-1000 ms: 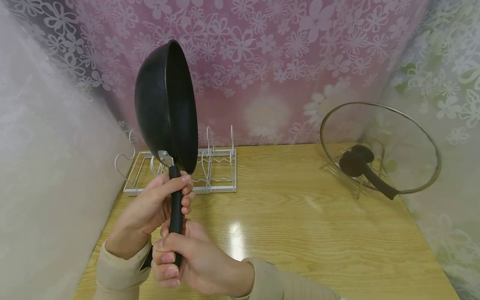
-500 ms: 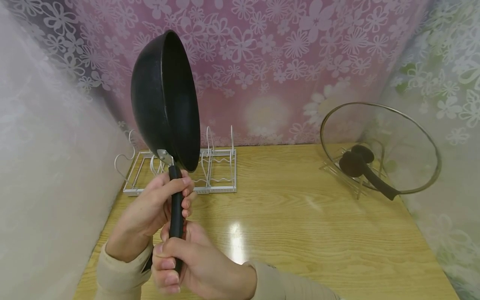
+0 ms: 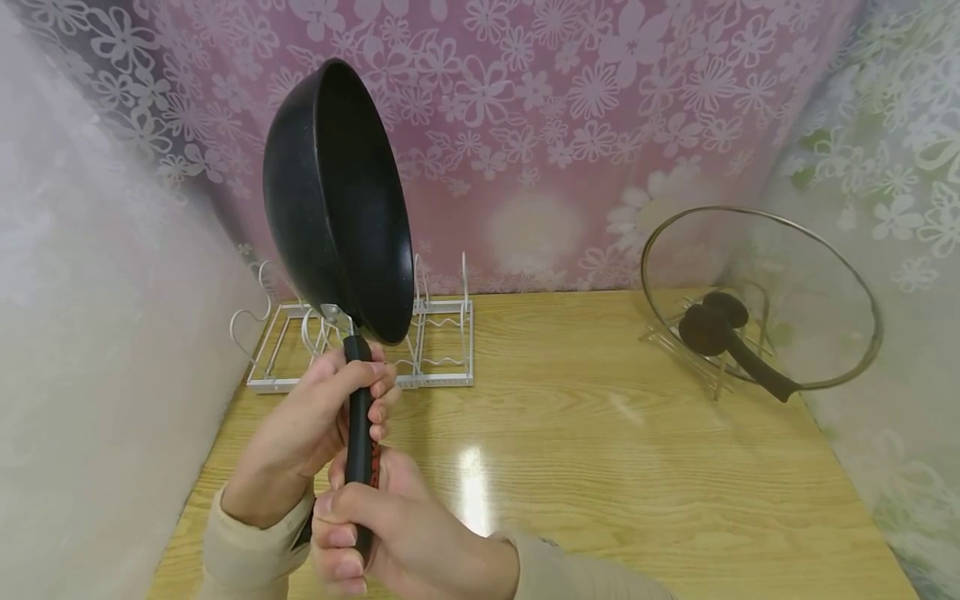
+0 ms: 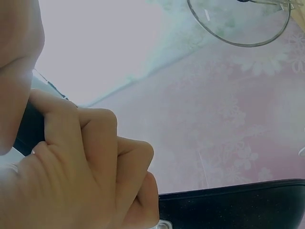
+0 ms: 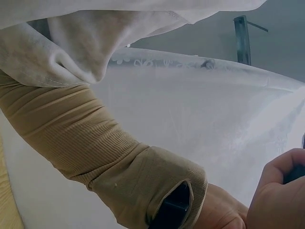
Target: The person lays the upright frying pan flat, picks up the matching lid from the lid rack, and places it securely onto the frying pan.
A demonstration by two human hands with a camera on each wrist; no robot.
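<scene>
Head view, contents as follows, places reckoned from the rack (image 3: 442, 381).

Rack: white wire, lying flat on the table (image 3: 600, 467), with upright loops.

Pan (image 3: 300, 192): one, black, deep. Held up before the rack and hiding part of it; bowl uppermost, mouth turned toward the rack's right side, handle (image 3: 360, 425) pointing down and leaning slightly. Metal bracket (image 3: 335, 317) at the joint; red lettering on the handle.

Left hand (image 3: 300, 425): fingers curled round the upper handle, thumb across it, just in front of the rack.

Right hand (image 3: 420, 525): fingers closed about the lower handle, farther from the rack than the left hand.

Sleeves: two, beige; a dark item (image 3: 303, 533) at the left cuff.

Lid (image 3: 802, 283): glass, metal-rimmed, dark knob (image 3: 705, 329); leaning on edge well right of the rack, at a wire stand (image 3: 718, 379).

Cloth (image 3: 555, 158): pink, white-flowered, hung behind the rack. Pale sheet (image 3: 90, 350) at the rack's left; floral sheet (image 3: 907, 225) far to its right.
</scene>
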